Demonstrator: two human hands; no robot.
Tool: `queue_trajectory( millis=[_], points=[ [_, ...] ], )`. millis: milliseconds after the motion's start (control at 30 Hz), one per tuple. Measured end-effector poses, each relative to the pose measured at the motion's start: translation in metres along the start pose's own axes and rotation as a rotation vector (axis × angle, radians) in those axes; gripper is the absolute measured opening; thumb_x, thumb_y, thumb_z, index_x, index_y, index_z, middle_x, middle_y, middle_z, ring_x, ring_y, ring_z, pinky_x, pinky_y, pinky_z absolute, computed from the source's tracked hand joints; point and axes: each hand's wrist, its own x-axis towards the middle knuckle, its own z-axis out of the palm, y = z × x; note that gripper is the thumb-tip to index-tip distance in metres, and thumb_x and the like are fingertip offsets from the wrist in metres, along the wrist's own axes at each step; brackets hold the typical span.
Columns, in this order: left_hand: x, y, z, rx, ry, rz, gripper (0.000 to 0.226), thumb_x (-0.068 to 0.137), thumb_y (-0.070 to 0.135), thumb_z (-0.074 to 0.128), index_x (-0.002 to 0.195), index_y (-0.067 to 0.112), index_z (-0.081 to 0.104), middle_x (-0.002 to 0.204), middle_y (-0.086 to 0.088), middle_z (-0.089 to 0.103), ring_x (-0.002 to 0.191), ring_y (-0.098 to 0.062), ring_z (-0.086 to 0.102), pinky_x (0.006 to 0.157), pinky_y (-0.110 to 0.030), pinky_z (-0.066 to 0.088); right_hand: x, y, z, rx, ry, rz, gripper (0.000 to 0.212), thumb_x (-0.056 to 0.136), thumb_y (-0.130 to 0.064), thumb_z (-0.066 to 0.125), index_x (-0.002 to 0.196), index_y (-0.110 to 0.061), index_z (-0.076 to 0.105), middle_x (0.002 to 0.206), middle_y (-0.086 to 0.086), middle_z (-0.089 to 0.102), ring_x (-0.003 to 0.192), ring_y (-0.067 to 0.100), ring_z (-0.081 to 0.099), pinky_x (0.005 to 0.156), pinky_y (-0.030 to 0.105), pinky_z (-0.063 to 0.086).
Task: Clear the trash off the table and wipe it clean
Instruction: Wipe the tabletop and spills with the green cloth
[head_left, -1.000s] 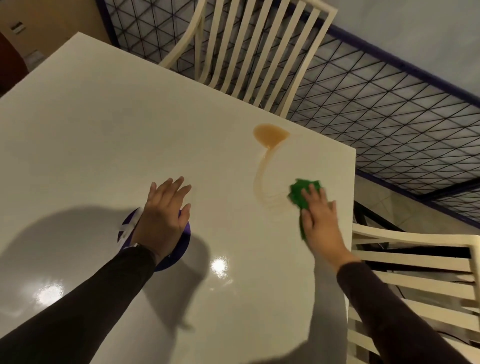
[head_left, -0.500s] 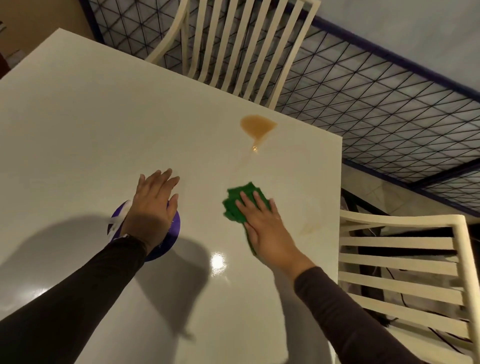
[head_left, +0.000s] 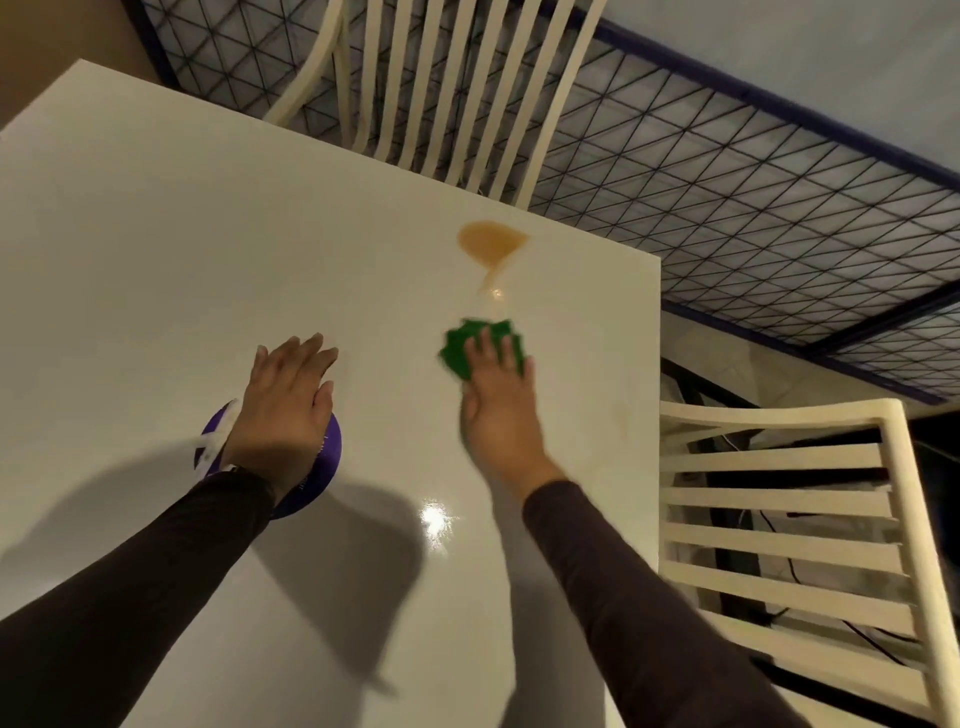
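- On the glossy white table (head_left: 156, 260), toward its far right corner, lay a brown spill (head_left: 491, 244) with a thin tail that ran toward the person.
- Just below that tail sat a crumpled green cloth (head_left: 456, 354), close to the spill's tail; whether they touched could not be told.
- The right hand (head_left: 501, 410) lay on the cloth with its fingers stretched out flat, pressing it to the table rather than clutching it; the hand was blurred.
- The left hand (head_left: 285, 410) rested palm down, fingers straight and together, on a round purple disc (head_left: 328, 457) near the middle of the table, holding nothing.
- A white strip (head_left: 213, 441) crossed the disc's left side.
- Both arms wore dark sleeves.
- A cream slatted chair (head_left: 441, 104) stood at the table's far edge, and another chair (head_left: 779, 519) stood at its right side.
- A dark wire grid (head_left: 727, 182) lay beyond them.
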Motion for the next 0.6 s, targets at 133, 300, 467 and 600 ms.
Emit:
queue_trajectory(
  millis=[133,300,467,600],
  points=[
    [-0.001,0.003,-0.002,-0.009,-0.006,0.002,0.047,0.096,0.024,0.027,0.137,0.012,0.045,0.147,-0.008,0.041,0.139,-0.026,0.030,0.116,-0.020,-0.009,-0.109,0.003,-0.011,0.037,-0.184,-0.314,0.056,0.093,-0.019,0.040,0.147,-0.024,0.026,0.156,-0.004,0.019,0.146,0.017,0.007,0.119,0.039,0.000],
    [-0.002,0.002,-0.001,-0.026,-0.020,-0.002,0.046,0.096,0.022,0.027,0.137,0.010,0.046,0.146,-0.009,0.042,0.138,-0.027,0.032,0.119,-0.029,0.000,-0.131,0.065,-0.036,0.008,-0.010,0.210,0.053,0.096,-0.014,0.036,0.147,-0.023,0.025,0.157,-0.004,0.012,0.146,0.016,-0.003,0.119,0.042,-0.005],
    [-0.003,-0.001,0.003,0.042,-0.016,0.083,0.044,0.098,0.017,0.031,0.137,0.005,0.045,0.145,-0.014,0.043,0.138,-0.031,0.034,0.119,-0.045,0.015,-0.018,0.108,-0.045,-0.134,0.108,0.560,0.051,0.100,-0.017,0.031,0.149,-0.015,0.018,0.158,0.008,0.009,0.146,0.029,0.001,0.116,0.054,-0.002],
    [0.000,-0.001,0.001,0.024,-0.019,0.025,0.046,0.096,0.021,0.027,0.137,0.011,0.045,0.147,-0.009,0.041,0.138,-0.028,0.032,0.119,-0.028,-0.001,0.054,0.094,-0.041,-0.124,0.100,0.567,0.056,0.099,-0.022,0.032,0.150,-0.013,0.011,0.159,0.010,0.006,0.145,0.033,0.000,0.116,0.054,-0.001]
  ],
)
